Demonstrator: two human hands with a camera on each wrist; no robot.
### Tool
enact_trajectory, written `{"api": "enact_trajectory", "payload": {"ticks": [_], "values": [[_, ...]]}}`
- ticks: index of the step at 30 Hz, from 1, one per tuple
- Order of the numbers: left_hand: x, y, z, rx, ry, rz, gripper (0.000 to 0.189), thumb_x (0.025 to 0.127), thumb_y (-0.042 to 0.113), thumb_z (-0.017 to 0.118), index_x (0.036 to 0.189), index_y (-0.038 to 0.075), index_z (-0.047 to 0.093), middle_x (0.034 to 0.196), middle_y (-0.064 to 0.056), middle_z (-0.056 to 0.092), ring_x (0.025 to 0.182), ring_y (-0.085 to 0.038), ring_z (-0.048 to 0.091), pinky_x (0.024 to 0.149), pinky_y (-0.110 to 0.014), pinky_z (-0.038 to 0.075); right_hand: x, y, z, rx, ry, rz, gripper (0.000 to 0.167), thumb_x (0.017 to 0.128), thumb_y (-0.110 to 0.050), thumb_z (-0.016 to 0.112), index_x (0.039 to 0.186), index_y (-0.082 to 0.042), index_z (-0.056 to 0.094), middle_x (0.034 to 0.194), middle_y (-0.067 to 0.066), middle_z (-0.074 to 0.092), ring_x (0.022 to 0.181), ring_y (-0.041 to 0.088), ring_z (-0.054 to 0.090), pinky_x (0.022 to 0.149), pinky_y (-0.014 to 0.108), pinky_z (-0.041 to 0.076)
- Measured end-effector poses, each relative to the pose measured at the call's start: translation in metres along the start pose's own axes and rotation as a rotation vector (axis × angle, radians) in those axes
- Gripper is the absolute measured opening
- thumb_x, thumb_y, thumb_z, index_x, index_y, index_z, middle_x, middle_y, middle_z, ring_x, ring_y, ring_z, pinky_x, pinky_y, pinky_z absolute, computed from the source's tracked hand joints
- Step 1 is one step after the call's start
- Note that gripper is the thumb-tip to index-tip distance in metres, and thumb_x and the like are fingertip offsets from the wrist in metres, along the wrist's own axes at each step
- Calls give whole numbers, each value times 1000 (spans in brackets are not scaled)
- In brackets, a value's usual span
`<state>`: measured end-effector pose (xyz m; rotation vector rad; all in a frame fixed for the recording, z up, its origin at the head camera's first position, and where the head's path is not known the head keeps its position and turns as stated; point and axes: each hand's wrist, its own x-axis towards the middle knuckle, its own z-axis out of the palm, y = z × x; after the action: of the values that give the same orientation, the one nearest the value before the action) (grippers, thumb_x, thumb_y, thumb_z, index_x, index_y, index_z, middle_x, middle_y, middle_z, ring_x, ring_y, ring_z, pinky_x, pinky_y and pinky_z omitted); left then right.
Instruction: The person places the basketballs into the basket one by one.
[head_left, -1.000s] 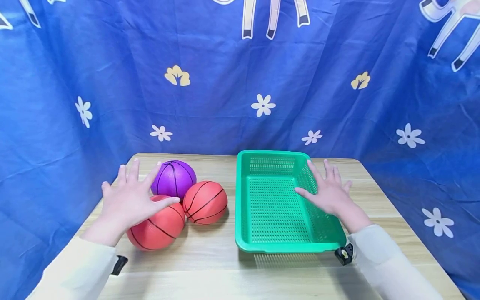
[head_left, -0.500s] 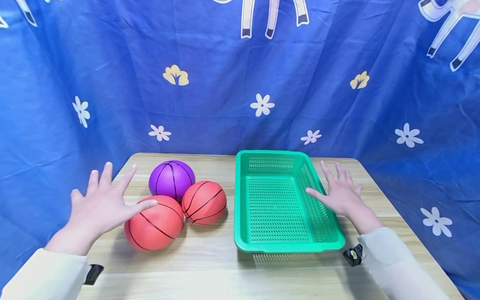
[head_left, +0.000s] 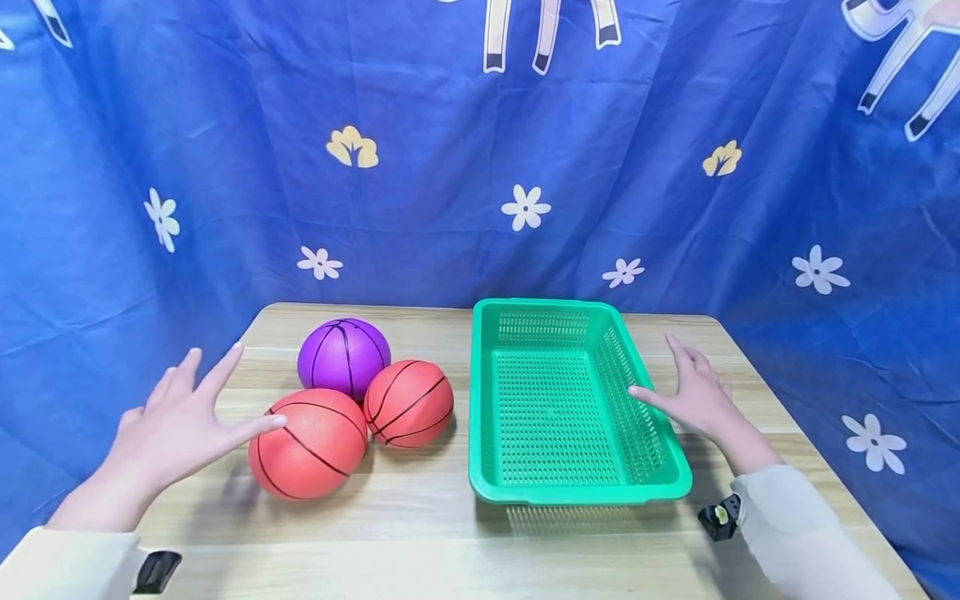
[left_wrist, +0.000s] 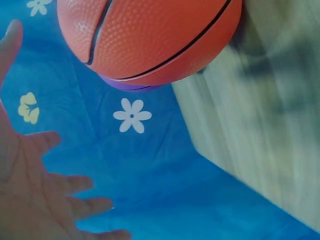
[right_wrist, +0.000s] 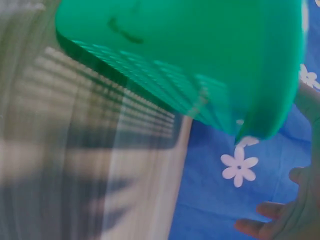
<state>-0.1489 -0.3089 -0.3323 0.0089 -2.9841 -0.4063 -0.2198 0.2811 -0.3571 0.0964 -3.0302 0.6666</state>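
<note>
My left hand (head_left: 165, 433), fingers spread, hovers at the left of the nearer orange-red basketball (head_left: 309, 446); in the head view its thumb tip overlaps the ball's edge, and the left wrist view shows a gap between palm and ball (left_wrist: 150, 40). A second orange-red ball (head_left: 409, 405) and a purple ball (head_left: 343, 358) sit close behind it. My right hand (head_left: 701, 400) is held with fingers extended at the right side of a green perforated basket (head_left: 581, 494). Its thumb overlaps the basket's right rim in the head view; the right wrist view shows the hand (right_wrist: 295, 205) beside the basket wall (right_wrist: 200, 50).
All of this stands on a light wood-grain table (head_left: 390, 550). A blue curtain (head_left: 435, 225) with printed flowers and animals surrounds the back and sides. Each wrist wears a small black device, one at the left cuff (head_left: 157, 572), another at the right cuff (head_left: 720, 517).
My left hand has moved left and down, away from over the balls. My right hand has shifted right, from above the basket to its right side. Balls and basket stay in place.
</note>
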Motion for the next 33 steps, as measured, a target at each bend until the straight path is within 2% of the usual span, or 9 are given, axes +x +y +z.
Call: {"api": "enact_trajectory", "payload": {"ticks": [6, 10, 13, 19, 23, 28, 30, 33], "values": [[3, -7, 11, -90, -40, 20, 112, 76, 65, 66, 154, 17, 2, 147, -38, 9, 126, -62, 17, 73, -81, 23, 1, 15, 6, 155, -17, -4, 108, 84, -58, 63, 153, -10, -4, 146, 39, 14, 127, 59, 23, 92, 72, 29], [4, -9, 18, -220, -63, 83, 109, 79, 52, 72, 153, 7, 5, 148, -35, 13, 130, -59, 16, 82, -80, 22, 0, 22, 12, 289, -49, 9, 104, 87, -55, 62, 152, -6, -3, 145, 39, 17, 124, 58, 32, 93, 67, 35], [4, -12, 22, -311, -95, 110, 105, 81, 43, 73, 152, 2, 7, 148, -35, 17, 128, -59, 20, 87, -76, 25, 0, 26, 17, 390, -89, 43, 103, 87, -55, 61, 152, -7, -3, 146, 37, 17, 126, 56, 31, 94, 63, 37], [-1, -17, 31, -401, -164, 80, 94, 86, 37, 69, 152, 4, 10, 142, -39, 26, 119, -60, 35, 86, -70, 36, 0, 31, 26, 588, -163, 116, 98, 90, -52, 59, 153, -10, -3, 147, 33, 20, 126, 52, 35, 93, 56, 43], [-3, -17, 35, -487, -200, 89, 88, 89, 31, 67, 152, 4, 12, 140, -39, 28, 120, -59, 35, 87, -67, 38, -1, 31, 30, 674, -184, 124, 92, 93, -49, 56, 153, -8, 0, 146, 32, 24, 128, 49, 33, 94, 57, 42], [-4, -18, 40, -585, -232, 94, 86, 89, 25, 67, 151, 2, 14, 138, -37, 31, 121, -56, 36, 90, -62, 41, -1, 31, 32, 795, -193, 115, 85, 96, -43, 54, 152, -4, 5, 144, 33, 25, 121, 44, 44, 84, 44, 52], [-3, -18, 42, -607, -239, 93, 85, 88, 23, 68, 151, 2, 15, 138, -36, 32, 121, -55, 38, 89, -58, 44, 3, 39, 36, 845, -199, 101, 83, 96, -43, 54, 152, -4, 8, 143, 33, 25, 115, 39, 51, 80, 41, 54], [-3, -18, 46, -633, -244, 94, 85, 87, 21, 70, 151, 2, 17, 138, -34, 33, 120, -53, 40, 86, -50, 47, 12, 58, 48, 903, -213, 86, 80, 95, -44, 56, 152, -6, 14, 141, 30, 27, 110, 30, 56, 81, 42, 53]]}}
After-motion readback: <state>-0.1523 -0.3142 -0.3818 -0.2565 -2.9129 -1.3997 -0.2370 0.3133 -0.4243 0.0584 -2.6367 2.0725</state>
